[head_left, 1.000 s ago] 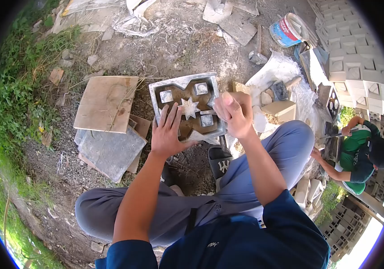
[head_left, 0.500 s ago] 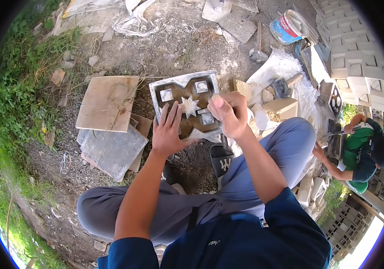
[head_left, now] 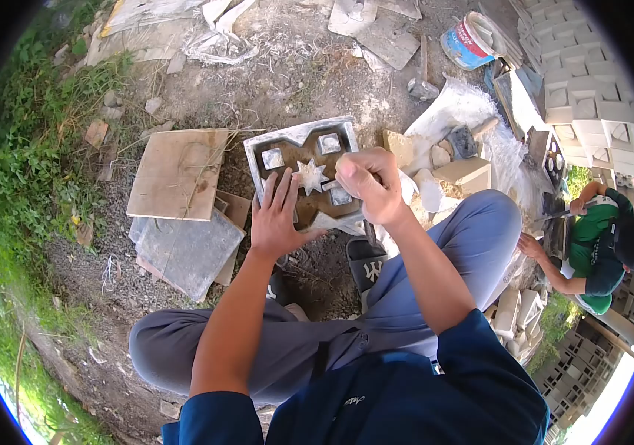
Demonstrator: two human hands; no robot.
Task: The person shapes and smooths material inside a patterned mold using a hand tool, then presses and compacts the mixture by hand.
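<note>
A grey metal block mould (head_left: 256, 159) with a star-shaped core (head_left: 311, 176) and square cores rests on the ground in front of me. My left hand (head_left: 278, 222) lies on the mould's near left side, fingers stretched out over its rim and inside. Above the near right side, my right hand (head_left: 373, 187) is closed around a slim hand tool (head_left: 369, 233). Its dark end sticks out below the fist, and a small metal tip seems to reach the near right square core; its exact kind is hidden by my fingers.
Square boards (head_left: 177, 174) are stacked left of the mould. To the right lie a white sack (head_left: 443, 111), rubble and a pale block (head_left: 465, 176). A paint bucket (head_left: 469, 43) stands at the back right. A co-worker (head_left: 598, 245) works at far right beside stacked blocks (head_left: 580, 81).
My right fist has shifted slightly left and turned a little, with the tool in it. The left hand keeps its place on the mould.
</note>
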